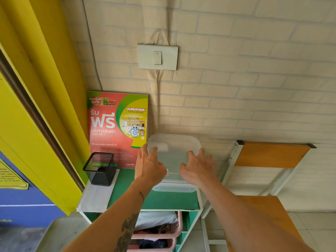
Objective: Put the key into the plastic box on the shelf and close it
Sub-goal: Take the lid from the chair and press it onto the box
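Note:
A clear plastic box [173,187] stands on the green shelf top [127,193], against the brick-pattern wall. Its translucent lid [174,144] lies on top of it. My left hand [149,164] rests flat on the lid's left side, fingers spread. On the lid's right side lies my right hand [197,165], also flat with fingers spread. Both palms press down on the lid. I see no key; the box's inside is too hazy to read.
A black mesh pen holder [100,169] stands at the shelf's left. A red and green laundry poster [118,128] leans on the wall behind. Pink baskets [160,231] sit below. A wooden chair [269,157] is at right, a yellow curtain [54,70] at left.

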{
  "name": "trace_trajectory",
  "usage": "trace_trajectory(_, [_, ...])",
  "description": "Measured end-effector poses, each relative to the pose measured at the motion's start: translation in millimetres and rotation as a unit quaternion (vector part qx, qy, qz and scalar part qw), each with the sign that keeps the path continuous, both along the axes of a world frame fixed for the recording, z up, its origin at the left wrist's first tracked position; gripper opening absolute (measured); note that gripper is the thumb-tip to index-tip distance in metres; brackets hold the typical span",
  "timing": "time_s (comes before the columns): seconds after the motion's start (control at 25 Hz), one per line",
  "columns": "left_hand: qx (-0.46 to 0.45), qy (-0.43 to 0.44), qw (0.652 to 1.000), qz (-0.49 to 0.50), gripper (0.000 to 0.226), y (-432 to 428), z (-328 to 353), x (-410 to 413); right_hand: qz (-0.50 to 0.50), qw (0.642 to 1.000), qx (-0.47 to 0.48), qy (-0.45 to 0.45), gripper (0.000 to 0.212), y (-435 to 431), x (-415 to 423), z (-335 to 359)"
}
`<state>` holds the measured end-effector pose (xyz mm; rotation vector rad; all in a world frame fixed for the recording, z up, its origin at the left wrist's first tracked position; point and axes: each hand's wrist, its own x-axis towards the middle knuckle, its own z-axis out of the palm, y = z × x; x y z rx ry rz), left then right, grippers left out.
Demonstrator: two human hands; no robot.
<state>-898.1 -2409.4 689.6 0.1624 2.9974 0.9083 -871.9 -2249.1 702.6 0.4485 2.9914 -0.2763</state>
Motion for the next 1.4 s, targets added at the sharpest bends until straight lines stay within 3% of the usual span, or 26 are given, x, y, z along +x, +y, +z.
trace_trajectory(0.16, [-0.110, 0.117, 0.981, -0.105, 0.056, 1, 5, -14, 0.055, 0.996, 0.026, 0.058, 0.061, 9, -14, -4])
trace_trajectory(0.4, [-0.248, 0.075, 0.940, -0.222, 0.069, 4, -1, -42, 0.141, 0.989, 0.028, 0.017, 0.072, 22, -30, -22])
trace_trajectory(1.12, [-0.219, 0.021, 0.950, -0.220, 0.072, 1, -16, -53, 0.144, 0.987, 0.065, -0.005, 0.075, 24, -33, -33])
trace_trajectory(1.4, [-0.192, 0.015, 0.958, -0.211, 0.068, 7, 9, -50, 0.142, 0.989, 0.026, -0.011, 0.072, 23, -35, -15])
